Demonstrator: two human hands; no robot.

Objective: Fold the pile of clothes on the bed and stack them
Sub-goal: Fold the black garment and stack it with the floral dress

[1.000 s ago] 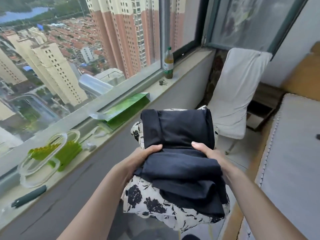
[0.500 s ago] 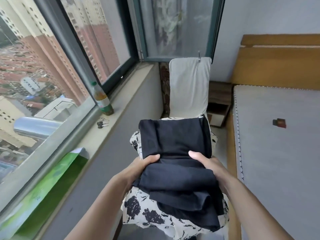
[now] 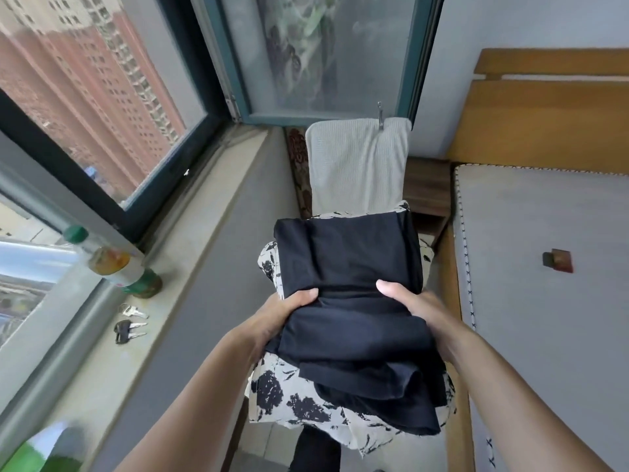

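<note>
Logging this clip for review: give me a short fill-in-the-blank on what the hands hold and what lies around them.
1. Both hands, the left hand and the right hand, grip a folded stack whose top garment is ____ in colour.
2. Under it lies a cream garment printed with black ____.
3. On the windowsill, beside the bottle, lie some ____.
4. The small dark object rests on the ____.

Missing words: black; flowers; keys; bed

No readable text anywhere. Bottle (image 3: 117, 264) on the sill, left of the left hand (image 3: 282, 315), has a green-white label, print too blurred to read.
</note>
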